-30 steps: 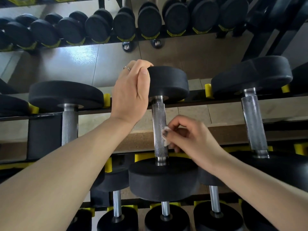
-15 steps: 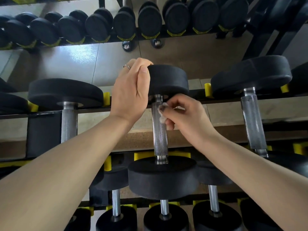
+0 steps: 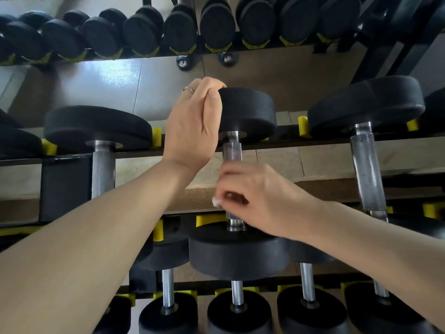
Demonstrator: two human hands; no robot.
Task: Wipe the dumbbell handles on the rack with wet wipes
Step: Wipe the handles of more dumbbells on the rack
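Note:
A black dumbbell lies on the rack in the middle of the view, its knurled metal handle (image 3: 232, 153) running toward me. My left hand (image 3: 195, 124) grips the left edge of its far weight head (image 3: 250, 109). My right hand (image 3: 255, 198) is curled round the lower part of the handle, pinching a small white wet wipe (image 3: 216, 201) against the metal. Most of the wipe is hidden under my fingers. The near weight head (image 3: 238, 251) sits just below my right hand.
Neighbouring dumbbells lie on the same shelf, one at the left (image 3: 102, 165) and one at the right (image 3: 366, 169). Smaller dumbbells fill the lower shelf (image 3: 237, 309). Yellow cradles (image 3: 303, 126) mark the rack rails. A mirror behind reflects a row of dumbbells (image 3: 144, 37).
My right hand has slid the wipe down the handle, from near the far head to near the close head. My left hand stays on the far head.

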